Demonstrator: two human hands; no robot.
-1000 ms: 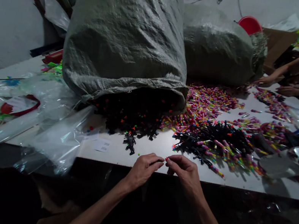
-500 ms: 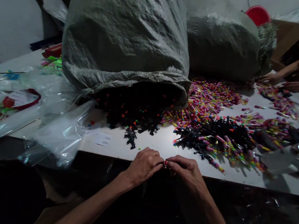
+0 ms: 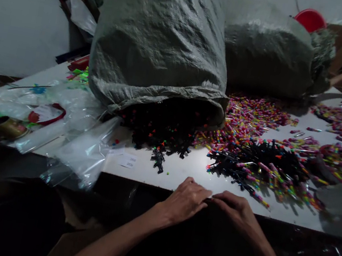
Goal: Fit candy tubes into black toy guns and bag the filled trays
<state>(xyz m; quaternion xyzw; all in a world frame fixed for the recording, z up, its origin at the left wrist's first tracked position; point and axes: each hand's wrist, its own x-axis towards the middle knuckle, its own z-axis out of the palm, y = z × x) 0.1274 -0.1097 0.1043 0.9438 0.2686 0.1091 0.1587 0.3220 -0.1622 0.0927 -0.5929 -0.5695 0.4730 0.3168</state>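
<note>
The fingers of the left hand (image 3: 186, 200) and right hand (image 3: 236, 210) are curled shut, tips meeting; the small pink-tipped piece seen between them a moment ago is now hidden. Both hands have drawn back to the worktop (image 3: 183, 172) near edge, black toy pieces (image 3: 250, 164) beyond.

White slip (image 3: 127, 161) bears print; unreadable.

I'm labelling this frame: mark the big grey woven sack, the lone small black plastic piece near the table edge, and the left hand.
Big grey woven sack (image 3: 159, 42), head view, its bulging side.
Small black plastic piece (image 3: 158, 161), head view, its middle.
Left hand (image 3: 186, 201), head view, its back.
</note>
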